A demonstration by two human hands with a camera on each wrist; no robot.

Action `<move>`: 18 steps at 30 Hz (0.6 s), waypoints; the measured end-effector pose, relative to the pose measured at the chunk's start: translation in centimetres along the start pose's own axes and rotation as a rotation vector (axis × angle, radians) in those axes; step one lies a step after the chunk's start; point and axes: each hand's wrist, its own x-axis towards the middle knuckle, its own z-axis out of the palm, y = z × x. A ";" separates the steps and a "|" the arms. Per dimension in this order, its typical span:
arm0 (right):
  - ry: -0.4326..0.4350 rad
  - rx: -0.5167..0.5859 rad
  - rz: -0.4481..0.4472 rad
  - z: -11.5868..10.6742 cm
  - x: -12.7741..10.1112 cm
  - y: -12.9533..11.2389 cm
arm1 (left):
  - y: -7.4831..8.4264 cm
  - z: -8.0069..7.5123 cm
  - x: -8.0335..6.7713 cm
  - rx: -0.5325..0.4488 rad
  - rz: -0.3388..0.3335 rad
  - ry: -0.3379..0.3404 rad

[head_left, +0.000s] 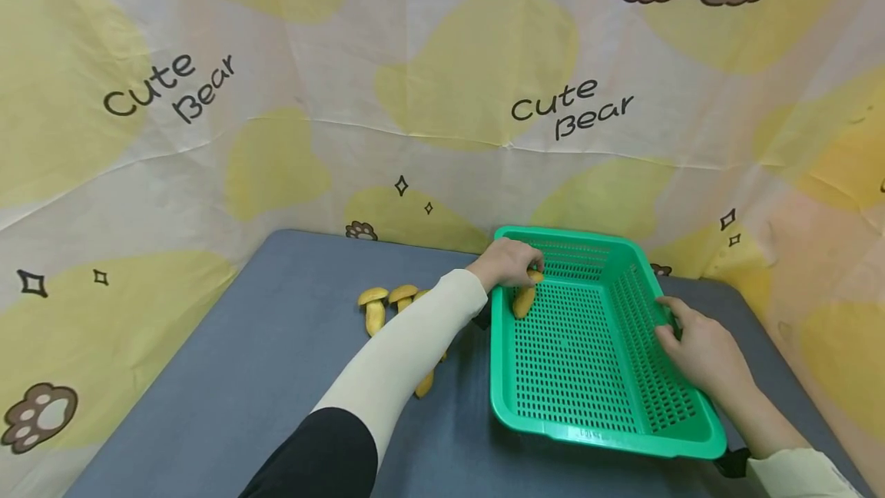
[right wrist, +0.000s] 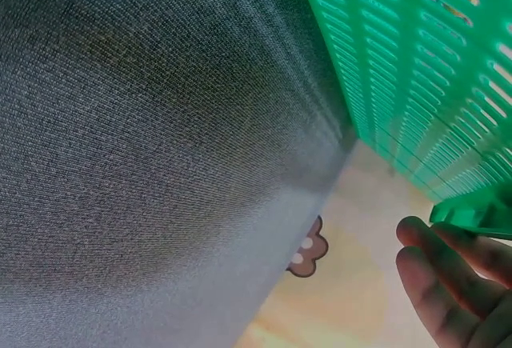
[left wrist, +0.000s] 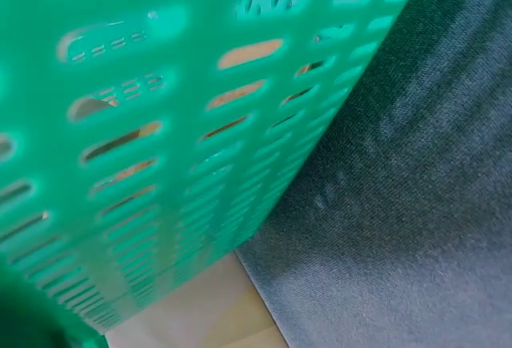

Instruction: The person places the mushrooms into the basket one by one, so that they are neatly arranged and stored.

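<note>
My left hand (head_left: 510, 261) reaches over the left rim of a green plastic basket (head_left: 574, 436). Its curled fingers hold a yellow-brown mushroom (head_left: 524, 303) by the cap end, and the stem points down inside the basket. In the left wrist view the slotted basket wall (left wrist: 184, 228) hides this hand. At the basket's right rim is my right hand (head_left: 705, 348), with index finger and thumb at the edge. The right wrist view shows its fingers (right wrist: 440, 284) fairly straight and spread beside the basket's outer wall (right wrist: 416, 84). More mushrooms (head_left: 375, 313) lie left of the basket, partly behind my left sleeve.
A grey-blue cloth-covered table (head_left: 228, 375) carries the basket and the loose mushrooms. Behind it hangs a yellow and white printed curtain (head_left: 449, 83), close to the basket's far rim. My left forearm (head_left: 394, 360) crosses over the table between mushrooms and basket.
</note>
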 end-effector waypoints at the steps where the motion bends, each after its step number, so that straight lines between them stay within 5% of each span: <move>1: 0.000 -0.001 0.001 0.0 0.0 0.0 | 0.0 0.0 0.0 0.010 -0.003 -0.001; 18: 0.009 0.011 0.002 0.0 0.1 0.0 | 0.2 -0.1 0.2 0.053 -0.031 -0.015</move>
